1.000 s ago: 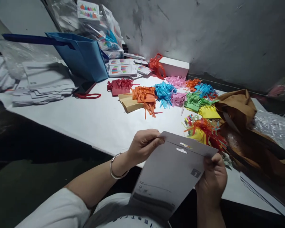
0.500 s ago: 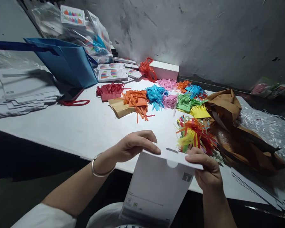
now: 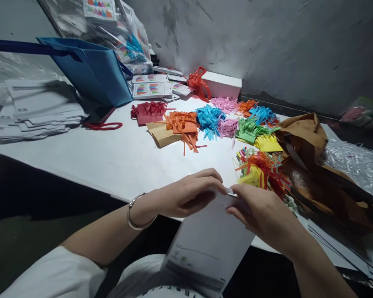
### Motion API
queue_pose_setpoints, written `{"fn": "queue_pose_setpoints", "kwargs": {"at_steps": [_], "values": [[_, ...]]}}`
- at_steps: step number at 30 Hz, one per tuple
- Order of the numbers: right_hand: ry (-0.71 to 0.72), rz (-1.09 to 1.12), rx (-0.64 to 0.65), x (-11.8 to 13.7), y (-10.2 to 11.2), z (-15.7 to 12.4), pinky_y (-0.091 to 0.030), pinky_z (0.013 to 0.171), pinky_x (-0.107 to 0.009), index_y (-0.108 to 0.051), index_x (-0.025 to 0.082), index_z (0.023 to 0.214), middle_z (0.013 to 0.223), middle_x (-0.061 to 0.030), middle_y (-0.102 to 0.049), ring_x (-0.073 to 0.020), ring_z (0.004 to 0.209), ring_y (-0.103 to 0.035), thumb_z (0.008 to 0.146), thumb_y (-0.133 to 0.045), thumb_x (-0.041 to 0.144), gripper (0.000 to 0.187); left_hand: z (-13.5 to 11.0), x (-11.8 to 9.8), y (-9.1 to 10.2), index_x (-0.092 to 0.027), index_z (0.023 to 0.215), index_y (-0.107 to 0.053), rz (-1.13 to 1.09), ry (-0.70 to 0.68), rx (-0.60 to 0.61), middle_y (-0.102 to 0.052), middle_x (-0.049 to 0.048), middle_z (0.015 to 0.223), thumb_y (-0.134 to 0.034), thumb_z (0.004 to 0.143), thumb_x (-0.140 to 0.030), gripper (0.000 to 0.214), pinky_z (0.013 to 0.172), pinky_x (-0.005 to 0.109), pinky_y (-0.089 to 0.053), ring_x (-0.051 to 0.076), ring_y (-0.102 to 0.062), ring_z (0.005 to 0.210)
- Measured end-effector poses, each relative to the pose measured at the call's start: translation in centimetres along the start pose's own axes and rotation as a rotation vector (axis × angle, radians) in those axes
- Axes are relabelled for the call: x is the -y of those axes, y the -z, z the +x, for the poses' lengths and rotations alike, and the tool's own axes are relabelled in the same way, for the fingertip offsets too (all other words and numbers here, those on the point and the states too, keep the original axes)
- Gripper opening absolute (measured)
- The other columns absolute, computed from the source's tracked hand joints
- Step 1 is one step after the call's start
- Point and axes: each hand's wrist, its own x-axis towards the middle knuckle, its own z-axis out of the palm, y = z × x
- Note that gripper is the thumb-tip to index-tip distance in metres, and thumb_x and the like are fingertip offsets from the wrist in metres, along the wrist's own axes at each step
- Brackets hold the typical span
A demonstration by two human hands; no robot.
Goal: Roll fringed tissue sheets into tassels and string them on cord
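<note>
A white cardboard box (image 3: 211, 240) with small print near its lower end leans between my body and the table's front edge. At its top edge, my left hand (image 3: 195, 192) has its fingers bent over the cardboard, bracelet on the wrist. My right hand (image 3: 261, 211) pinches the same top edge from the other side, thumb and fingers closed. Between the fingertips a small piece of the top flap (image 3: 230, 191) shows; the rest of it is hidden by the hands. Just beyond the right hand lies a multicoloured bunch of paper tassels (image 3: 264, 167).
Fringed paper tassels in several colours, such as blue ones (image 3: 209, 118), lie across the white table (image 3: 112, 161). Flat white boxes (image 3: 43, 105) are stacked left by a blue bag (image 3: 93, 70). A brown bag (image 3: 307, 136) and clear plastic (image 3: 354, 165) lie right.
My right hand has moved left along the top edge, close to my left hand. My left hand has shifted slightly right. The flap that stood out between them is now mostly covered.
</note>
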Motion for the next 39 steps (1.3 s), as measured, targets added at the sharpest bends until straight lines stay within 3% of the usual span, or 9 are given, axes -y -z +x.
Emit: {"fn": "queue_pose_setpoints", "kwargs": {"at_steps": [2,6,10,14,20,29,34,39], "values": [[-0.017,-0.006,0.139,0.3,0.3,1.1,-0.036,0.055,-0.023,-0.057,0.023,0.086,0.071,0.0027,-0.063,-0.0144,0.062,-0.057,0.088,-0.065,0.025,0.008,0.1,0.0,0.0,-0.017,0.121,-0.056,-0.009,-0.016,0.002,-0.058,0.0145,0.106,-0.046,0.094,-0.008,0.031,0.085,0.030,-0.053,0.021,-0.059,0.099],[-0.045,-0.019,0.250,0.5,0.8,2.2,-0.029,0.053,-0.022,-0.048,0.022,0.076,0.066,0.0042,-0.057,-0.0119,0.057,-0.049,0.090,-0.061,0.023,0.019,0.0,0.2,-0.1,-0.016,0.123,-0.052,0.014,-0.014,0.006,-0.057,0.0146,0.107,-0.048,0.091,-0.007,0.033,0.088,0.033,-0.053,0.022,-0.058,0.100],[-0.070,-0.104,0.262,0.5,0.5,2.5,-0.028,0.054,-0.023,-0.051,0.022,0.086,0.074,0.0006,-0.062,-0.0144,0.062,-0.054,0.089,-0.060,0.023,0.010,0.0,0.6,-0.2,-0.017,0.123,-0.051,0.021,-0.012,-0.004,-0.058,0.0149,0.108,-0.046,0.091,-0.006,0.033,0.089,0.035,-0.053,0.023,-0.057,0.103],[-0.014,-0.049,0.274,0.3,0.4,2.3,-0.034,0.059,-0.024,-0.052,0.022,0.094,0.082,-0.0024,-0.066,-0.0167,0.071,-0.059,0.093,-0.052,0.020,0.002,0.1,0.7,-0.1,-0.015,0.125,-0.051,0.010,-0.002,-0.003,-0.059,0.0150,0.110,-0.049,0.091,-0.009,0.034,0.091,0.036,-0.053,0.023,-0.058,0.104],[0.005,0.023,0.319,-0.3,0.9,2.5,-0.036,0.060,-0.023,-0.053,0.022,0.095,0.083,-0.0006,-0.066,-0.0152,0.072,-0.059,0.097,-0.047,0.020,0.007,-0.1,0.9,-0.3,-0.016,0.131,-0.047,-0.059,0.019,0.002,-0.059,0.0163,0.120,-0.056,0.090,-0.014,0.041,0.095,0.036,-0.052,0.025,-0.058,0.113],[-0.084,-0.193,0.425,0.3,1.1,3.6,-0.035,0.064,-0.026,-0.056,0.018,0.096,0.089,-0.0071,-0.069,-0.0192,0.076,-0.061,0.089,-0.055,0.015,0.007,-0.1,1.3,-0.6,-0.017,0.132,-0.044,-0.074,0.019,0.024,-0.058,0.0148,0.121,-0.054,0.091,-0.014,0.042,0.095,0.035,-0.051,0.022,-0.058,0.112],[-0.050,-0.073,0.448,0.2,0.7,3.8,-0.034,0.065,-0.024,-0.059,0.021,0.107,0.090,-0.0032,-0.069,-0.0167,0.077,-0.062,0.084,-0.060,0.010,0.025,0.0,1.4,-1.1,-0.017,0.126,-0.046,-0.060,0.053,0.023,-0.060,0.0134,0.116,-0.052,0.094,-0.012,0.033,0.089,0.031,-0.052,0.020,-0.061,0.106],[-0.046,0.108,0.508,-0.5,0.6,3.9,-0.031,0.060,-0.022,-0.060,0.019,0.093,0.078,0.0023,-0.061,-0.0113,0.068,-0.052,0.080,-0.065,0.009,0.017,-0.5,1.7,-1.5,-0.018,0.119,-0.047,-0.115,0.160,0.011,-0.062,0.0111,0.111,-0.054,0.096,-0.018,0.024,0.077,0.027,-0.052,0.018,-0.062,0.093]]}}
